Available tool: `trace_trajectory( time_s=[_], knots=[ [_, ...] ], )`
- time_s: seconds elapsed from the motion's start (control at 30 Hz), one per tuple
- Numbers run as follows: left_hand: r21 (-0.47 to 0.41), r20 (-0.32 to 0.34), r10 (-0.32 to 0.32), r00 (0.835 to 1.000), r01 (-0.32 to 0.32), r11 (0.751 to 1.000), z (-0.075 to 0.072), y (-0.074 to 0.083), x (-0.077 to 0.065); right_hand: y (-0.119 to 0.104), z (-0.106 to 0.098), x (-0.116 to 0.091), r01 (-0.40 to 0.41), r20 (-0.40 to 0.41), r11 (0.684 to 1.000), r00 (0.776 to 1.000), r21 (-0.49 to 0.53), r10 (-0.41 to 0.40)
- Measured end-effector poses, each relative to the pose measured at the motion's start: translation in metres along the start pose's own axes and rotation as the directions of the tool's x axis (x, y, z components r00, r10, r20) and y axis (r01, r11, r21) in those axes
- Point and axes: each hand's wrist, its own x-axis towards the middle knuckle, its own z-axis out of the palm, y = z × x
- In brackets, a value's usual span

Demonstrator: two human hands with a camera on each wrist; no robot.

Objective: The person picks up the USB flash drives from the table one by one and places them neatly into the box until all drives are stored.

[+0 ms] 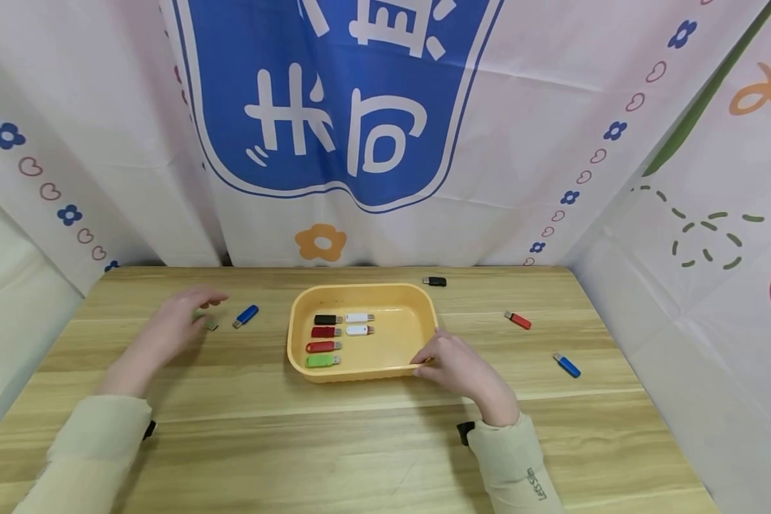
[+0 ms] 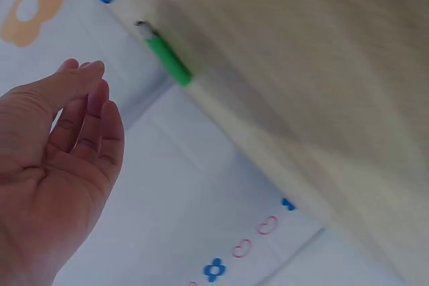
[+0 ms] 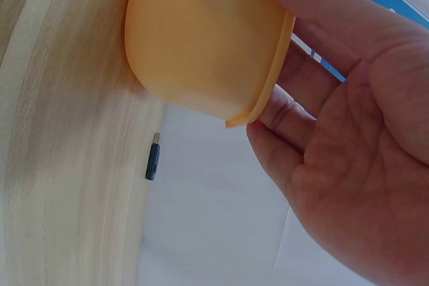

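USB sticks lie in the tray and around it on the table. Behind hangs a cloth printed with flowers and hearts; its blue badge carries large white characters, creased and cut off at the top, which I cannot read with certainty. The table has a wood grain. On it stands the yellow tray. The right sleeve bears small lettering that seems to start "Lets"; the rest is unclear. The left hand hovers near the loose green stick, its grip narrow and holding nothing. The right hand has its grip on the tray's rim at the near right corner. Inside, a column runs from far to near: black, dark red, red, green; two white sticks sit to its right. Outside lie a blue stick left of the tray, a black one beyond its far right corner, and a red one and another blue one to the right. Any print on the sticks is too small to tell.
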Motion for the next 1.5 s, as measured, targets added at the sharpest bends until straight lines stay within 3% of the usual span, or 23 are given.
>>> trace_trajectory(
  time_s=[0.23, 0.73, 1.0, 1.5],
  knots=[
    [0.047, 0.056, -0.042, 0.998, 0.039, 0.998, 0.004, -0.013, -0.002, 0.002, 0.000, 0.000, 0.000, -0.007, 1.000, 1.000, 0.008, 0.000],
    [0.067, 0.132, -0.053, 0.990, 0.044, 0.997, 0.003, -0.036, -0.002, -0.001, 0.000, 0.000, -0.012, -0.006, 1.000, 1.000, 0.014, 0.012],
    [0.032, 0.130, -0.091, 0.987, 0.087, 0.996, 0.001, -0.041, -0.002, -0.002, 0.000, 0.000, -0.022, -0.003, 1.000, 1.000, 0.020, 0.022],
    [0.055, 0.094, -0.024, 0.995, 0.019, 0.998, 0.001, -0.043, -0.009, -0.001, 0.000, 0.001, -0.037, 0.002, 0.999, 0.999, 0.025, 0.037]
  ],
)
